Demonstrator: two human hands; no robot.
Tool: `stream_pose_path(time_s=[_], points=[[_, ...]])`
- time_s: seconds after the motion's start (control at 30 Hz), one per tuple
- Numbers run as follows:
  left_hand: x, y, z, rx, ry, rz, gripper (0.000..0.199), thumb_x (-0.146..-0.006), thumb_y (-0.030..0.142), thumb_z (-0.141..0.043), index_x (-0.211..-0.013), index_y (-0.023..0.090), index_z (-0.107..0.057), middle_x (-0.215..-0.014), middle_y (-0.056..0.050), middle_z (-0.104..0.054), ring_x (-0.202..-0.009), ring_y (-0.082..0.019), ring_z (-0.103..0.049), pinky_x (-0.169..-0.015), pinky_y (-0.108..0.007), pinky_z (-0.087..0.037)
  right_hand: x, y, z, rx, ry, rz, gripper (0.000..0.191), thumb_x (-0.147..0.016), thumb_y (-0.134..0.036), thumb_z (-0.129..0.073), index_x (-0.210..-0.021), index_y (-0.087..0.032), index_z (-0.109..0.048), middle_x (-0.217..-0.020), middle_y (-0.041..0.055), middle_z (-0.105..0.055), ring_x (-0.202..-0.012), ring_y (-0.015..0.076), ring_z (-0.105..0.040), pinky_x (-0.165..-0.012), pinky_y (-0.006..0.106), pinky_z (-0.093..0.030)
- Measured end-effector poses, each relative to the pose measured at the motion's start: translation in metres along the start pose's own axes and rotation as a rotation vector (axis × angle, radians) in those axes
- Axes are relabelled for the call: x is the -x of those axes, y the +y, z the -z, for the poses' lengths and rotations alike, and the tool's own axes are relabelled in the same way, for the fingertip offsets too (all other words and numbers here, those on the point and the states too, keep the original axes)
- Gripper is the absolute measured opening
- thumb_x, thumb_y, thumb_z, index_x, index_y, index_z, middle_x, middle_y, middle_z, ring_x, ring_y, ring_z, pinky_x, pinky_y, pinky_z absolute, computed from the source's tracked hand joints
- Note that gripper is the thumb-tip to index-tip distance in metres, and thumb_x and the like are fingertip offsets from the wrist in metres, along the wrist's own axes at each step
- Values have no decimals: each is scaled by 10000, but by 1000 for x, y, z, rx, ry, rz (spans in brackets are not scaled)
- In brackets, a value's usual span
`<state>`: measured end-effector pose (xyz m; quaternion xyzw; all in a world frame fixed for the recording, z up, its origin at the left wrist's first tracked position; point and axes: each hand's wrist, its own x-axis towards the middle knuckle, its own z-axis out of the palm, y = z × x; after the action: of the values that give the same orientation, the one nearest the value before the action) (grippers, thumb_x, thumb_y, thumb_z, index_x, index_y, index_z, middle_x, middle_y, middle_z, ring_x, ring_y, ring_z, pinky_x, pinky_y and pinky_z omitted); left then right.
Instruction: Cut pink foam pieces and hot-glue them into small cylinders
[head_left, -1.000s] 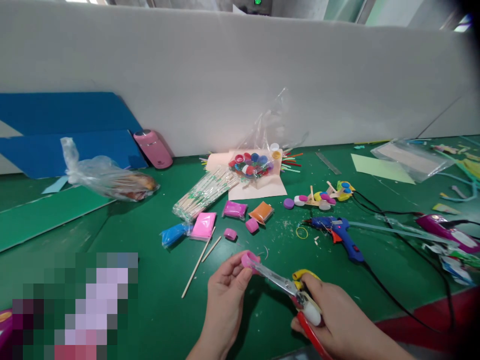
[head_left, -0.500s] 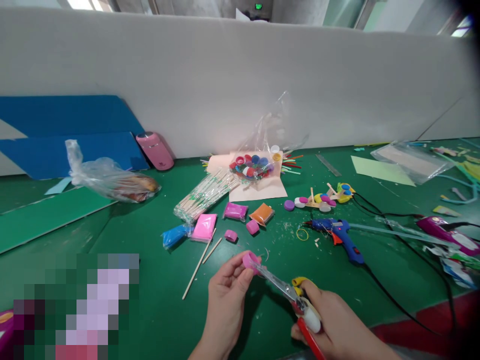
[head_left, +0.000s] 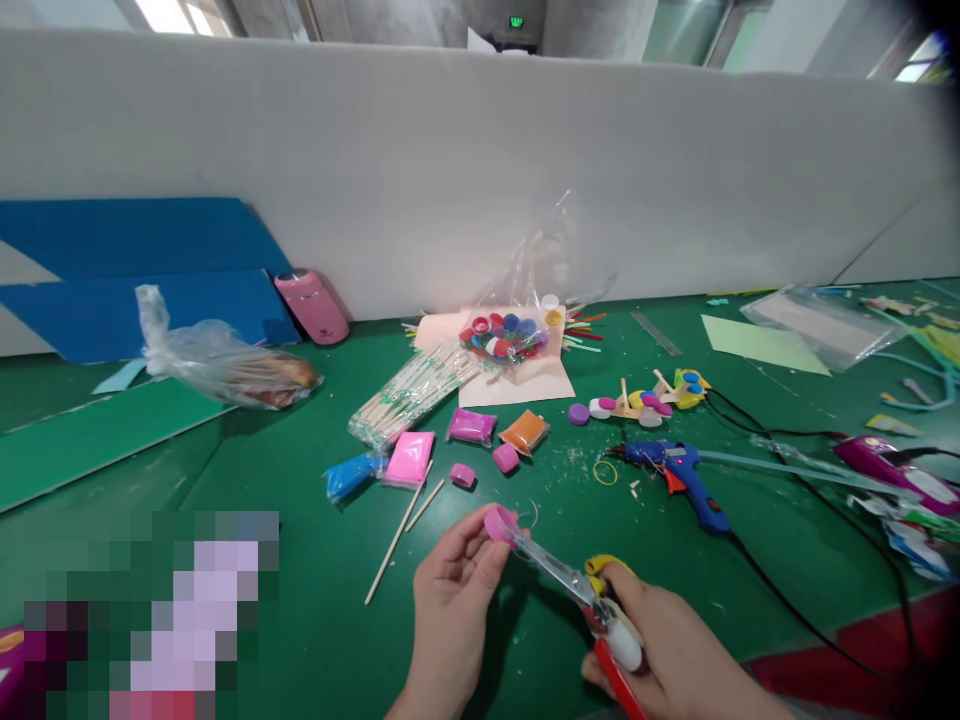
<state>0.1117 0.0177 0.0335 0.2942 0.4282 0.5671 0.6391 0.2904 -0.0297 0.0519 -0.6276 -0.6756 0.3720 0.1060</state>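
The left hand had its fingers clamped on a pink cap, with scissors reaching its rim; the right hand gripped their handles. Beyond the right fingers, a glue gun lay on the worktop.

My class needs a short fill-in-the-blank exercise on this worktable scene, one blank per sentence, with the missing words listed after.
The left hand holds a small ring-shaped piece coloured ____.
The scissors in the right hand have one yellow handle and one ____ handle.
The rightmost of the four small packets is ____.
The glue gun with the red trigger has a ____ body.

Missing words: pink; red; orange; blue.
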Motion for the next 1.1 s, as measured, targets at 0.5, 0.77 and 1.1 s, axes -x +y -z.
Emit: stream_pose_path(time_s=[0.5, 0.77, 1.1], points=[[2, -1, 0, 40, -1, 4, 248, -661, 171, -656, -908, 194, -643, -820, -21, -705, -773, -133, -640, -734, -200, -485, -1, 1, -2, -5, -20, 10, 261, -632, -323, -575, -781, -209, -393, -588, -19, -569, -467, 142, -476, -425, 217, -265], [2, -2, 1, 6, -16, -14, 234, -687, 165, -633, -913, 224, -640, -837, 8, -707, -782, -106, -636, -734, -158, -477, 0, -4, -3, -99, -51, -32, 268, -617, -297, -584, -753, -223, -366, -552, -43, -523, -455, 121, -457, -419, 195, -278], [4, 4, -1, -87, 1, -67, 260, -633, 132, -670, -881, 209, -663, -834, -9, -712, -760, -135, -648, -706, -180, -499, -1, -2, -4, -49, -15, -3, 283, -602, -291, -590, -782, -209, -388, -599, -18, -565, -480, 137, -478, -438, 208, -276]])
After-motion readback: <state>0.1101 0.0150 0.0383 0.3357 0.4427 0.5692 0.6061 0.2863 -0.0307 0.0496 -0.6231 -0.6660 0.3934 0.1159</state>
